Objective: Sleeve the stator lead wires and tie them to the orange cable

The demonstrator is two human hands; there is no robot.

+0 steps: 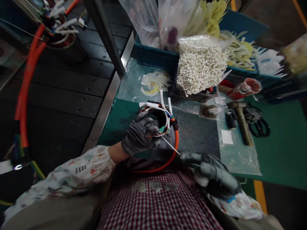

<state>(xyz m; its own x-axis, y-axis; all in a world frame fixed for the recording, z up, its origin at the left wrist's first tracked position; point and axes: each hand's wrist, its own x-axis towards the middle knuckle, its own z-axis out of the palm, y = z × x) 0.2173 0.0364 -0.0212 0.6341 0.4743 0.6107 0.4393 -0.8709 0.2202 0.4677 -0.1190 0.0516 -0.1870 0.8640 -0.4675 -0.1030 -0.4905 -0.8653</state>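
The left hand [141, 132] clasps the ring [166, 118], the right hand [211, 172] (somewhat blurred) pinches the cord [170, 145], apparently for lacing, which next needs steady tension

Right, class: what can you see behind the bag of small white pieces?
Yellow strips, clear plastic bags and a blue bin show beyond it; whatever sits directly behind the bag is covered.

Work surface and its load: a green bench top [285, 147] bears a dark mat [199, 127] centrally and clear plastic sheeting [240, 161] to the right. A wire-wound ring [163, 119] stands near the mat's left side. At right lie a hammer [243, 124] and, beside it, a white paper square [226, 137]; blue bins [153, 59] line the back.
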